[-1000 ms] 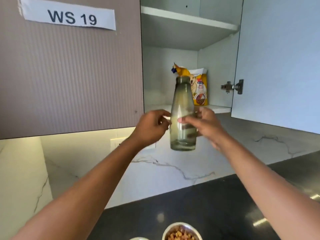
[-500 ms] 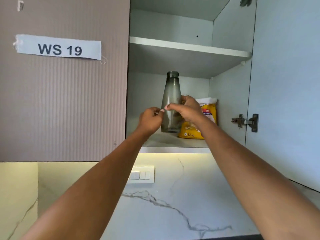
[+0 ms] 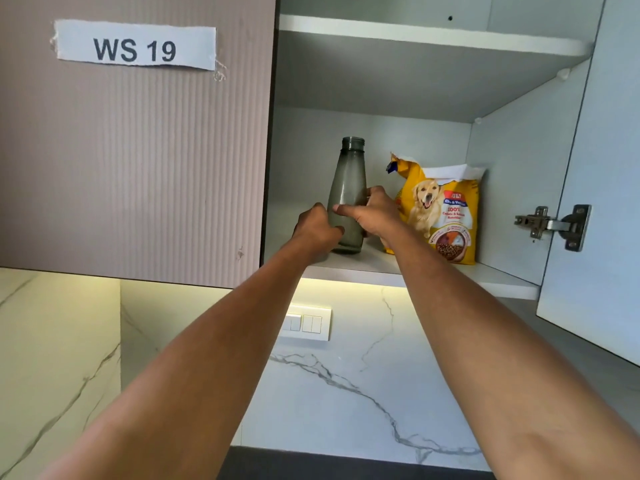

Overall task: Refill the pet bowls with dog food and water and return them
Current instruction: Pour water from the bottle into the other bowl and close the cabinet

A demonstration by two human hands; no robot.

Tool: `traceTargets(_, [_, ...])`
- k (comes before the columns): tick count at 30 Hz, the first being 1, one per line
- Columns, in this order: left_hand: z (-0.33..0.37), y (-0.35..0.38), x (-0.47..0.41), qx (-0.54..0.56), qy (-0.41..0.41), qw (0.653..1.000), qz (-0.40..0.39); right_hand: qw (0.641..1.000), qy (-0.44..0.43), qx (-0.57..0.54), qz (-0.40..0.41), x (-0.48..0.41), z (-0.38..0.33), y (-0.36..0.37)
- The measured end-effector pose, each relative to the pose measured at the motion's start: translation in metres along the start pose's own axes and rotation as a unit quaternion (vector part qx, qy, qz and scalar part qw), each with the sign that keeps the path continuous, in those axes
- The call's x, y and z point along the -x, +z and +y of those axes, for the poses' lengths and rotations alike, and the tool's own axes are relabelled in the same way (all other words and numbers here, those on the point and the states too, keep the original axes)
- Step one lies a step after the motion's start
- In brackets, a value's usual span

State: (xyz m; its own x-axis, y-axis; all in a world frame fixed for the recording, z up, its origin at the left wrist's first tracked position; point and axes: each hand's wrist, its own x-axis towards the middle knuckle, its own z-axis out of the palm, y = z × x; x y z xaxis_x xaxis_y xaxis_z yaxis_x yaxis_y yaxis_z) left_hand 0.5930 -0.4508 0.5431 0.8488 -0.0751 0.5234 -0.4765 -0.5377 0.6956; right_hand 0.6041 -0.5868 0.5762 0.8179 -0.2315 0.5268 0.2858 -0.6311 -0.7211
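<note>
Both arms are stretched up and forward into the open cabinet. The left hand is curled round the lower part of the grey bottle from the left. The right hand grips it a bit higher from the right, thumb lying across the front of the glass. So both hands are holding the bottle, neither is spread open.

The bottle is upright between the two hands, no cap on it, and its base looks like it's down on the lower shelf near the front edge. The yellow dog food bag stands just beside it on the right, with the right wrist in front of the bag's lower left corner.

A second ago the bottle was out in the air below the cabinet, in front of the marble wall. Half a second ago it was going in at shelf level. Now it's further in and looks set down, same two-handed grip the whole way.
</note>
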Motion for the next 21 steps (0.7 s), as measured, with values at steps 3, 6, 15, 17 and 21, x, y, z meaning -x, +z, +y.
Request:
traceTargets(3, [0.0,0.001,0.0,-0.022,0.003,1.0,-0.001,1.0,0.002,0.006,0.004,0.003,0.003,0.0])
traceTargets(6, [0.002,0.0,0.003,-0.031,0.002,0.999,0.007,0.999,-0.011,0.036,0.01,0.01,0.0,-0.001])
traceTargets(15, [0.013,-0.013,0.049,-0.049,0.19,0.966,0.17,0.986,-0.118,0.048,0.107,0.076,0.001,-0.031])
traceTargets(17, [0.014,-0.015,0.071,-0.05,0.21,0.962,0.166,0.979,-0.141,0.036,0.14,0.102,-0.001,-0.042])
traceTargets(21, [0.01,-0.025,0.122,-0.033,0.228,0.962,0.146,0.97,-0.153,0.042,0.182,0.162,-0.009,-0.057])
